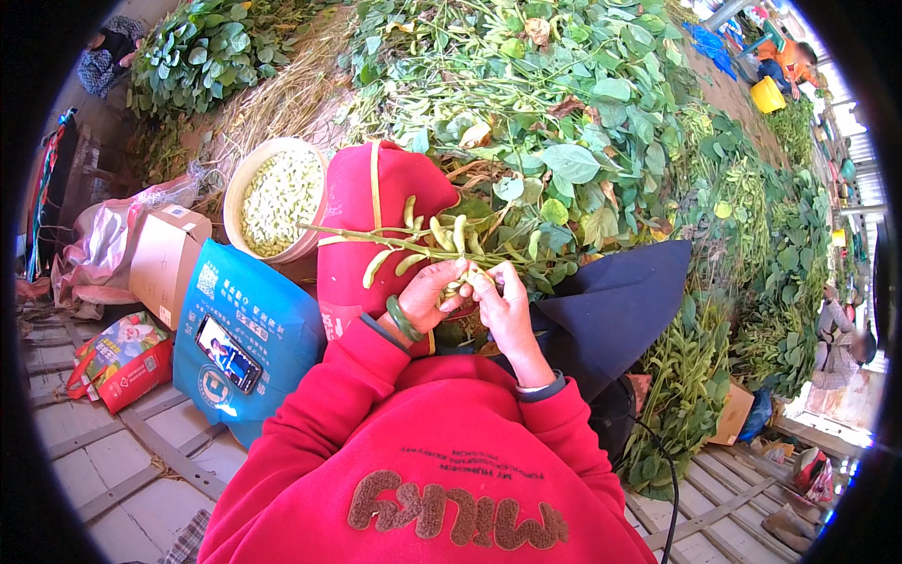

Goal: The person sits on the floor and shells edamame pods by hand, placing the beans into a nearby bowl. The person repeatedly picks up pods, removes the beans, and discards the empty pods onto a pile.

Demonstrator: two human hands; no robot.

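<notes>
A cut soybean stalk (416,245) bearing several plump green pods (444,236) lies across my lap, its bare end pointing left. My left hand (423,296), with a green bangle at the wrist, has loose soybean pods (456,290) gathered in its curled fingers. Thumb and fingers of my right hand (509,304) pinch a pod on the stalk right beside the left fingertips. Leaves cover the stalk's right end. Left of my red-covered knee stands a white bucket (322,211), filled high with picked pods (280,197).
A large heap of soybean plants (535,106) lies ahead and to the right. On my left are a blue bag (282,317) with a phone (229,352) on it, a cardboard box (165,254) and a red bag (134,366). Other people (786,60) sit farther off.
</notes>
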